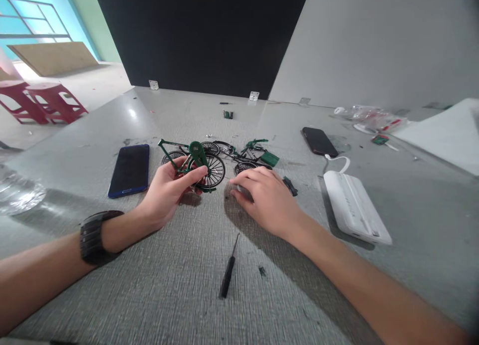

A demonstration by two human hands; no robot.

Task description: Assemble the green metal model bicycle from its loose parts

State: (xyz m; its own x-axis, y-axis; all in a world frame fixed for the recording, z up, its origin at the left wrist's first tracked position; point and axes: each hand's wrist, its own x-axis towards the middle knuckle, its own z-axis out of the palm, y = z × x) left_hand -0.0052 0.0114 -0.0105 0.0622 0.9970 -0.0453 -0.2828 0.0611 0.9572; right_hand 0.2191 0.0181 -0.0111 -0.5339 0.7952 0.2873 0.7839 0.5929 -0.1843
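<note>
- Lying flat at the left, a blue phone (129, 169) rests on the table (179, 285).
- Gripping a green model bike (198, 163), the left hand (168, 193) pinches its frame just above the table.
- Below, a screwdriver (229, 267) lies between the forearms.
- The right hand (264, 198) rests palm down, fingers loosely spread, perhaps covering a small part.
- Behind it lie more bike parts (247, 155).
- Right: a black phone (319, 141), a white power bank (355, 205).

Both forearms reach in from the bottom corners, bare. Left hand (168, 193) palm-up, wrist half turned, fingers and thumb curled closed in a pinch; black band on wrist. Right hand (264, 198) palm-down, fingers spread and loosely bent, fingertips touching the surface.
</note>
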